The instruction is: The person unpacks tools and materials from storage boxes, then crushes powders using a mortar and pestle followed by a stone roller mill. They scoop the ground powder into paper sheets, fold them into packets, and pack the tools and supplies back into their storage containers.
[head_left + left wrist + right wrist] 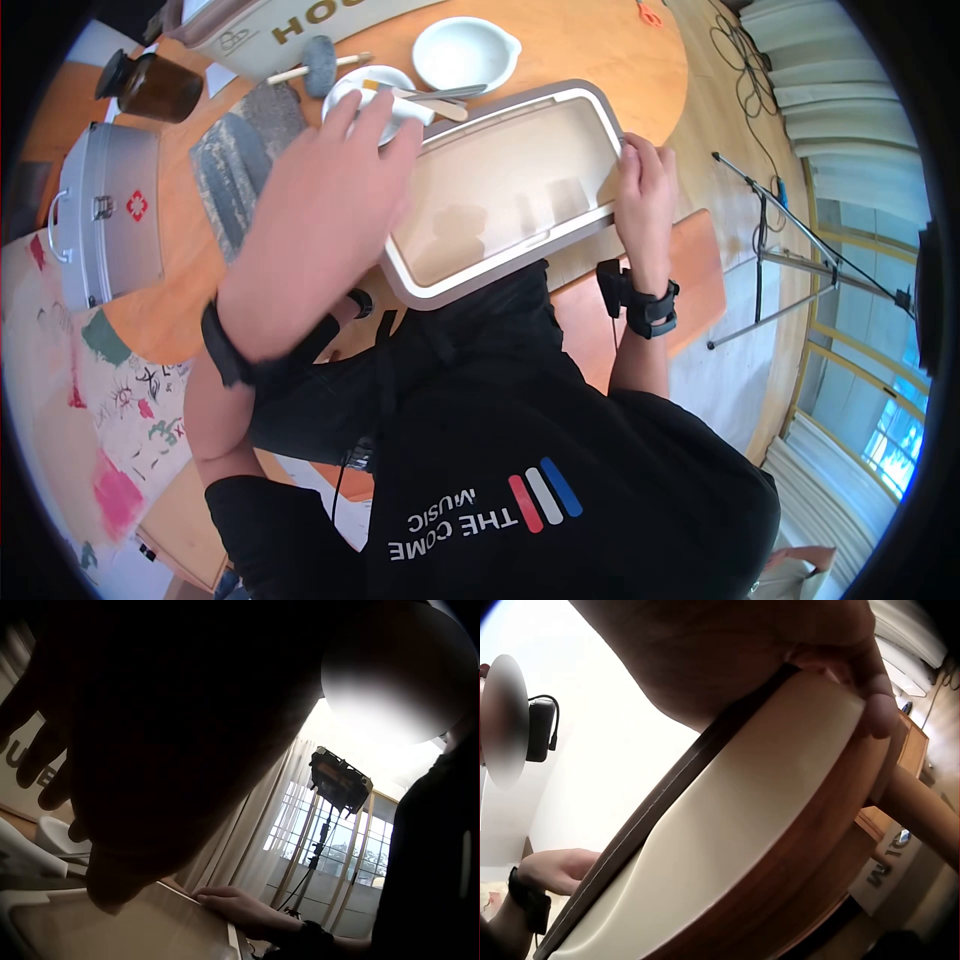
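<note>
A cream storage box (510, 185) with a white inner rim and a brown outer edge sits tilted at the table's near edge, against the person's lap. My right hand (647, 188) grips its right corner; the right wrist view shows the fingertips bent around the box's cream side (742, 780). Over the box's left end hovers my left hand (325, 185), slightly blurred, fingers extended and spread, holding nothing. Beyond its fingertips stands a small white bowl (342, 92) with a wooden stick (440, 106), metal tools and a white piece lying across it, partly hidden by the hand.
A spouted white bowl (466, 55) stands behind the box. Around the left side are a grey mallet (319, 66), a folded grey cloth (225, 165), a brown jar (150, 86) and a metal first-aid case (112, 215). A tripod (790, 240) stands on the right.
</note>
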The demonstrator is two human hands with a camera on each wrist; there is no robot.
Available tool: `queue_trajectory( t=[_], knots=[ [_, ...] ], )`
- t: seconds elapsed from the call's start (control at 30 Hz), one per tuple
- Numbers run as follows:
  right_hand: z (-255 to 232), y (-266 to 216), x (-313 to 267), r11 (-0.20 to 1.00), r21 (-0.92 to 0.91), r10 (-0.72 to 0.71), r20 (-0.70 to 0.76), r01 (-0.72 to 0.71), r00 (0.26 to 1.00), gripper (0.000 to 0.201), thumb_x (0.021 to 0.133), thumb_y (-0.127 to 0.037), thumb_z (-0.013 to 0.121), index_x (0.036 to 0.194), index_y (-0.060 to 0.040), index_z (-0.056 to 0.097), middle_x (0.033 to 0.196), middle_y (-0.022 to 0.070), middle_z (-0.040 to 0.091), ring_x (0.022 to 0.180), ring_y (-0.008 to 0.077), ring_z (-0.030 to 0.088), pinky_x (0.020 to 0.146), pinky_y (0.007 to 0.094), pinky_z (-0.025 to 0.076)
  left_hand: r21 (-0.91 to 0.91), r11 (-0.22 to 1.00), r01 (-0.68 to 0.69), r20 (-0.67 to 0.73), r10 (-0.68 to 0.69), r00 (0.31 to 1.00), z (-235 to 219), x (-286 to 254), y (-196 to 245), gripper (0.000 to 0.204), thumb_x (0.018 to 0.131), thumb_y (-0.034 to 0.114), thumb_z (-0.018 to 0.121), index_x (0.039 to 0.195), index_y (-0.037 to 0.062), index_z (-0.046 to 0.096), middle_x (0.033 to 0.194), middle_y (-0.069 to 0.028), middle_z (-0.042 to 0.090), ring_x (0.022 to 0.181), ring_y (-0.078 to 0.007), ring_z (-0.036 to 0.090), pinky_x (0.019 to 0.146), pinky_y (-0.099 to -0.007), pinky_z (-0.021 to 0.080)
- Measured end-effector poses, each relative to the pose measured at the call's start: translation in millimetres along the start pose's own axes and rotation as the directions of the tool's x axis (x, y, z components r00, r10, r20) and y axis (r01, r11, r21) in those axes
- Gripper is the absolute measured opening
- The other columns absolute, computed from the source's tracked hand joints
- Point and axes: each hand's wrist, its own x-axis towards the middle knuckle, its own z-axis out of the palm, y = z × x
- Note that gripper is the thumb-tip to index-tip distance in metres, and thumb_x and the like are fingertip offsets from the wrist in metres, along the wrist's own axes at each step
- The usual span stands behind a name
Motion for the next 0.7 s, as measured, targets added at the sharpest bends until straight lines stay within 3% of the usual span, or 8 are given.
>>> queue_trajectory(
  t=[0.07, 0.17, 0.3, 0.57, 0.63, 0.7],
  knots=[
    [-3.0, -4.3, 0.0, 1.0, -0.013, 0.027, 0.006, -0.026, 1.0, 0.026, 0.104, -0.019, 0.055, 0.116, -0.0022, 0.071, 0.102, 0.0216, 0.06, 0.094, 0.0382, 0.062, 0.085, 0.0449, 0.051, 0.036, 0.999, -0.003, 0.09, 0.0, 0.996, 1.2, -10.7, 24.4, 0.082, 0.079, 0.035, 0.084, 0.146, 0.0002, 0.051, 0.152, -0.0224, 0.046, 0.144, -0.0424, 0.042, 0.112, -0.0517, 0.043],
    [-6.2, -6.6, 0.2, 0.998, -0.039, 0.056, 0.014, -0.055, 0.998, 0.025, 0.104, -0.02, 0.055, 0.113, -0.0027, 0.071, 0.099, 0.0203, 0.062, 0.092, 0.0393, 0.063, 0.082, 0.0461, 0.051, -0.038, 0.999, -0.031, 0.153, 0.036, 0.988, 17.9, -27.2, 54.4, 0.093, 0.075, 0.04, 0.087, 0.149, 0.0004, 0.048, 0.157, -0.0243, 0.041, 0.147, -0.0442, 0.037, 0.113, -0.0554, 0.042],
    [-1.6, -18.6, 1.7, 0.995, -0.099, 0.013, 0.006, -0.012, 1.0, 0.024, 0.103, -0.019, 0.056, 0.111, -0.003, 0.072, 0.096, 0.0181, 0.064, 0.092, 0.0388, 0.064, 0.08, 0.0459, 0.052, 0.113, 0.994, 0.003, 0.115, -0.016, 0.993, 38.8, -36.8, 52.1, 0.097, 0.073, 0.041, 0.088, 0.151, 0.0016, 0.047, 0.159, -0.0255, 0.038, 0.149, -0.0449, 0.035, 0.114, -0.057, 0.041],
    [-10.9, -20.7, 21.1, 0.993, -0.104, -0.033, 0.119, 0.045, 0.992, 0.026, 0.1, -0.02, 0.063, 0.116, -0.001, 0.07, 0.097, 0.0181, 0.065, 0.093, 0.0384, 0.064, 0.081, 0.0464, 0.052, -0.036, 0.999, 0.025, 0.18, -0.019, 0.983, 21.2, -40.7, 34.0, 0.103, 0.073, 0.051, 0.087, 0.152, 0.0003, 0.044, 0.158, -0.0269, 0.039, 0.149, -0.0468, 0.034, 0.114, -0.0597, 0.04],
    [-30.6, -30.2, 40.9, 0.872, -0.269, -0.36, 0.214, 0.409, 0.908, 0.034, 0.096, -0.019, 0.068, 0.125, 0.0007, 0.066, 0.101, 0.0185, 0.066, 0.096, 0.0391, 0.064, 0.085, 0.0449, 0.052, -0.222, 0.975, 0.014, 0.168, 0.024, 0.985, 6.1, -44.8, 22.2, 0.104, 0.073, 0.051, 0.087, 0.152, -0.0005, 0.043, 0.157, -0.0279, 0.039, 0.15, -0.0483, 0.032, 0.116, -0.0617, 0.037],
    [-50.4, -64.4, 70.3, 0.86, -0.169, -0.446, 0.208, 0.481, 0.871, 0.038, 0.095, -0.018, 0.07, 0.128, 0.0011, 0.064, 0.105, 0.0187, 0.066, 0.1, 0.0384, 0.065, 0.088, 0.0433, 0.051, -0.255, 0.966, 0.033, 0.146, 0.005, 0.989, -15.0, -48.8, 5.7, 0.104, 0.073, 0.049, 0.087, 0.152, -0.0018, 0.042, 0.156, -0.0285, 0.039, 0.15, -0.0478, 0.033, 0.116, -0.0589, 0.037]
  ],
)
